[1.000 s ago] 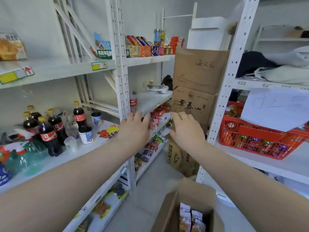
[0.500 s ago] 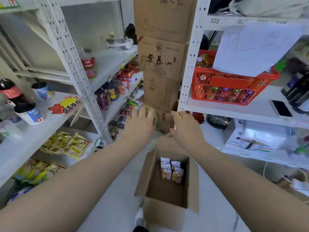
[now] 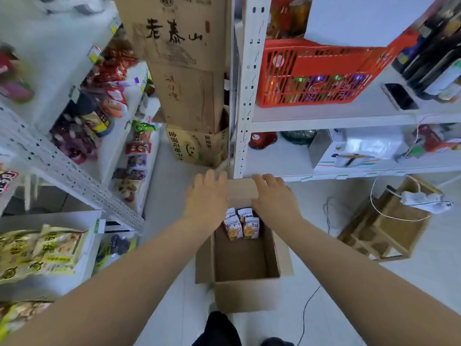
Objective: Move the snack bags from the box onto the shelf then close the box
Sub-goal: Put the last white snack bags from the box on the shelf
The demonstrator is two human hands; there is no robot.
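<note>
Both hands over open box (image 3: 245,294), fingers spread, gripping nothing: left hand (image 3: 207,198), right hand (image 3: 274,199). Snack bags (image 3: 241,224) just below fingertips.

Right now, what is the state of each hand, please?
Left hand: open, holding nothing, above the box.
Right hand: open, holding nothing, above the snack bags.

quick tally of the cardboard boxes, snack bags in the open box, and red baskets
snack bags in the open box: 4
cardboard boxes, the open box plus a stack of three: 4
red basket: 1
total: 9
</note>
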